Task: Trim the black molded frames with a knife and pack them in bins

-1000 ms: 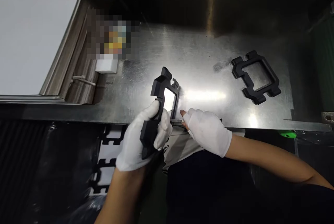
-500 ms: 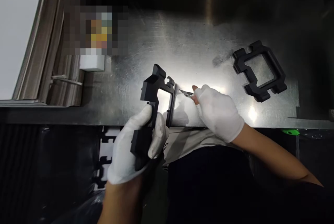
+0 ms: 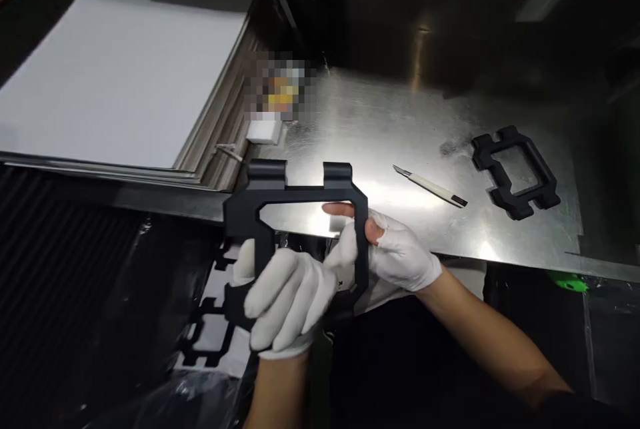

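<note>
1. My right hand [image 3: 400, 256] has let go of the blade [image 3: 430, 186], which now lies on the worktop [image 3: 360, 129] at 2 o'clock.
2. Both hands now grip the frame [image 3: 295, 216], left hand [image 3: 285, 296] low, turned flat towards me.
3. The trimming looks paused for inspection.

I look for words and numbers, but I find almost none. A few small dark letters sit on the light cloth [image 3: 345, 280] just under my hands, and the black frame [image 3: 295, 197] and my gloves hide most of them, so I cannot read them. The small box [image 3: 263, 130] by the paper stack [image 3: 125, 76] has a blurred patch above it. The knife [image 3: 431, 186] shows no writing.
</note>
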{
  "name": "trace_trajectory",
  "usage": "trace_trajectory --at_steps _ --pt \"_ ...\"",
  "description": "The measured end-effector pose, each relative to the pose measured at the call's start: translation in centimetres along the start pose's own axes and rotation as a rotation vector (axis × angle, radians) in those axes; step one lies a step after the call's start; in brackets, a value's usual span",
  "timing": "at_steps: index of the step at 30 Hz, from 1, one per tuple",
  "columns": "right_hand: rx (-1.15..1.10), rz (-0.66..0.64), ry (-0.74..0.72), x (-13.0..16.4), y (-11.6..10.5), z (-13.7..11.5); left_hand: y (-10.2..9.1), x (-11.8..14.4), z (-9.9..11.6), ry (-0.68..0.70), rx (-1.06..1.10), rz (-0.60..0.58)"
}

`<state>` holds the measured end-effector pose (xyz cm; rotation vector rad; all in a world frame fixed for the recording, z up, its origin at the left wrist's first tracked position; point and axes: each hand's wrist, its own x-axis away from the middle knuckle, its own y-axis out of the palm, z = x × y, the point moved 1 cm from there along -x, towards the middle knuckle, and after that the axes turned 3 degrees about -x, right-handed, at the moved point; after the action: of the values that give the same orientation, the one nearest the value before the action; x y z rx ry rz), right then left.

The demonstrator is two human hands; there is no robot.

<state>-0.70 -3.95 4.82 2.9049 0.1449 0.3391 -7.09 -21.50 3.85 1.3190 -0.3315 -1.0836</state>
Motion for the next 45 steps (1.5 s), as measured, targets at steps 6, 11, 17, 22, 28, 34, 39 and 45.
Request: trace_trajectory --at_steps 6,11,17,22,28,34,39,45 --pt "0.092 0.044 0.077 -0.1 1.7 1.6 1.9 3.3 0.4 0.119 -0.254 0.579" --pt "0.591 0.404 0.025 -3.1 0.6 -1.4 4.3 6.2 2.6 0.092 -0.386 0.612" --pt "1.304 0.167 -0.328 -18.8 2.4 -5.3 5.8 11.5 2.9 -0.333 -0.890 0.753" --pt "1.528 0.007 -0.330 -22.6 3.4 -3.2 6.8 13.2 1.1 -0.649 -1.078 1.051" --pt "1.158 0.099 -0.252 -9.9 1.9 -1.2 4.8 15.0 -1.3 -0.583 -1.042 1.029" --pt "0.930 -0.112 -0.314 1.1 4.8 0.1 3.0 14.4 -2.3 -0.621 -1.143 0.954" --pt "0.973 -0.115 -0.273 2.3 5.7 1.8 3.1 12.9 -2.5 -0.696 -1.327 0.933" --pt "1.020 -0.105 -0.382 2.5 5.0 1.6 3.8 12.4 -2.8 -0.720 -1.370 0.952"
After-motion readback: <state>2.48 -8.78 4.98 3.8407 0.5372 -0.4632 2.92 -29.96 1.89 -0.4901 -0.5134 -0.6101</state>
